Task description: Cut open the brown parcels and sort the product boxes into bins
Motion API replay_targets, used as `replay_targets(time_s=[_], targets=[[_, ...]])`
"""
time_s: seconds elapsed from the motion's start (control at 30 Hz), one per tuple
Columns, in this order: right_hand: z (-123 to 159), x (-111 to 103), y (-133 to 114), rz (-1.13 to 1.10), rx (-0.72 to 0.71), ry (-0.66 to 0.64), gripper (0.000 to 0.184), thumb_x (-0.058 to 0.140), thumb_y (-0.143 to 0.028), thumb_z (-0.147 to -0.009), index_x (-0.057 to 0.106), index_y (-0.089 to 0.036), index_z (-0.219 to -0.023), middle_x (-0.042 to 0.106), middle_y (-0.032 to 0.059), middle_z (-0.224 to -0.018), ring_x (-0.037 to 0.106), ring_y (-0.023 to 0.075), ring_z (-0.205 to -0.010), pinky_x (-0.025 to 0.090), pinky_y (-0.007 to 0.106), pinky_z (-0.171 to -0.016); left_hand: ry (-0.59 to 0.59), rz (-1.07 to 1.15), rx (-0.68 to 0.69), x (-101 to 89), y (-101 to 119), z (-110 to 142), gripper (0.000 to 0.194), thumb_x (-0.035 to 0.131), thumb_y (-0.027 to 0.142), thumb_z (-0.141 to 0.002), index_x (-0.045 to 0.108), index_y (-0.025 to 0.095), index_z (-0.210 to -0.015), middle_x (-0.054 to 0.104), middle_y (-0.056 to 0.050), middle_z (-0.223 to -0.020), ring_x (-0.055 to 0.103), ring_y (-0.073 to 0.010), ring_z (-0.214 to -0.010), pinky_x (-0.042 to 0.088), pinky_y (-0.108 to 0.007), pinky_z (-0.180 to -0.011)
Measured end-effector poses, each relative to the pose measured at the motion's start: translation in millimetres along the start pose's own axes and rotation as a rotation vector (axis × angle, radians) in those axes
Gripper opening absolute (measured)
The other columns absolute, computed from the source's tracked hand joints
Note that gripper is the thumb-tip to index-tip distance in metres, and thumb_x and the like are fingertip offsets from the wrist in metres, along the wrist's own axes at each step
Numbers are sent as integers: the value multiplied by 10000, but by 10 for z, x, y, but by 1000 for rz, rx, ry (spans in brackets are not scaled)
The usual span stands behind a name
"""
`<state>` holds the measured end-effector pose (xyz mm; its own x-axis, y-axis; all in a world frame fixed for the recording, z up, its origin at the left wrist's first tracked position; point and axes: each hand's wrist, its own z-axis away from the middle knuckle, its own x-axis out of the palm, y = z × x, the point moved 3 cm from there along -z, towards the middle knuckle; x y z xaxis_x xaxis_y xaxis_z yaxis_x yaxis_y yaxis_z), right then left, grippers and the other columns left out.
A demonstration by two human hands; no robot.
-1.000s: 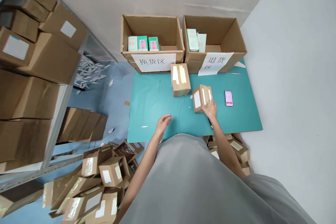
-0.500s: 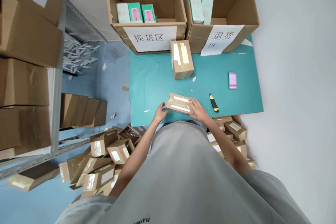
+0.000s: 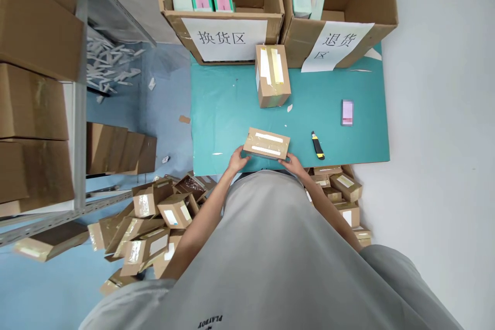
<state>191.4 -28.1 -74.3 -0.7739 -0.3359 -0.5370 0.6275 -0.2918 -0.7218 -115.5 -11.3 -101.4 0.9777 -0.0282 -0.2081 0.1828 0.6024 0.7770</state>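
Observation:
A small taped cardboard box (image 3: 266, 143) with two white label strips on top sits at the near edge of the teal tabletop, held between both hands. My left hand (image 3: 238, 160) has its fingers closed on the lower left corner. At the lower right corner, my right hand (image 3: 293, 164) grips the box with thumb and fingers. Farther back stands a second taped cardboard box (image 3: 273, 76), against the big cartons. A black and yellow utility knife (image 3: 317, 146) lies to the right of the held box, apart from my right hand.
Two large open cartons, a left one (image 3: 228, 19) and a right one (image 3: 348, 36), stand at the back with green and white packages inside. A phone (image 3: 347, 112) lies on the right of the table (image 3: 224, 108). Cardboard boxes (image 3: 149, 247) pile up on the floor; a loaded shelf (image 3: 79, 139) stands left.
My right hand has brought the box from the table's right part to the near middle, uncovering the knife. The box has turned, and my left hand has closed on its left end.

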Motion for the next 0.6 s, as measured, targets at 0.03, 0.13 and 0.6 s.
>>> replay_targets(time_s=[0.03,0.13,0.6], targets=[[-20,-30,-17,-41,-6,-6,557,794,-578,-952,802,-220,-1379,796,136,-1444,734,350,-1350,644,508,-1084,21,-5,29,-36,14,11,619,853,215,-723,802,196,-1340,712,-149,-1561,577,-400,-1547,500,-535,-1271],[-125,-169,-82,-155,-46,0,500,720,-621,-1001,856,-235,-1288,779,125,-1487,671,367,-1465,583,536,-1197,30,43,89,-144,68,52,500,827,344,-852,813,156,-1315,707,-181,-1566,624,-375,-1508,542,-490,-1229],[-343,-106,163,-267,257,-17,595,471,-608,-1121,789,-167,-1362,830,176,-1344,816,294,-1211,674,483,-1031,104,136,-169,-37,-173,96,570,614,582,-1038,777,135,-1351,822,-195,-1293,817,-275,-1056,650,-463,-1021]])
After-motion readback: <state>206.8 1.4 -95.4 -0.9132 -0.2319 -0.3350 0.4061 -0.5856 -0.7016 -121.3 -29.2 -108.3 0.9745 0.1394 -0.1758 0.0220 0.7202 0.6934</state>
